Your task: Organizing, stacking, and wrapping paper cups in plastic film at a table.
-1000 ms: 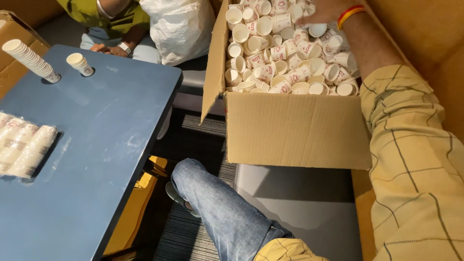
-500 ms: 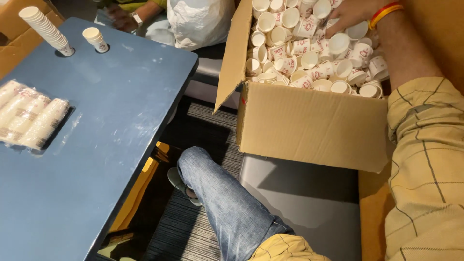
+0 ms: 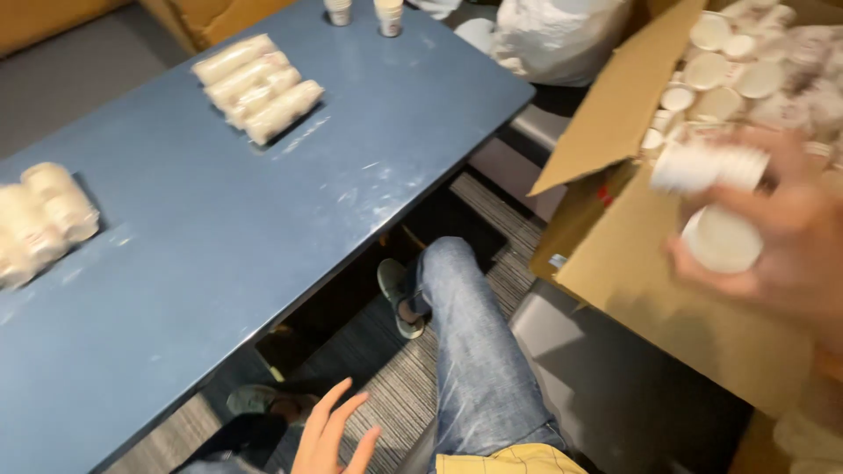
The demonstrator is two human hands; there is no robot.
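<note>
Nearest, left hand point(image 3: 334, 434) hangs empty w/ fingers spread, below the table's point(image 3: 263, 228) near edge, beside the jeans leg point(image 3: 474, 351). Right hand point(image 3: 773, 237) is closed round a short stack of paper cups point(image 3: 711, 175), blurred so prob. 2 stacks, just over the near wall of the cardboard box point(image 3: 632, 290); best to keep the rims nested and the grip snug but not crushing. Farther off: wrapped cup sleeves point(image 3: 259, 88) near the table's far edge, more at its left edge point(image 3: 39, 219), 2 cup stacks point(image 3: 364, 13) at the far corner.
</note>
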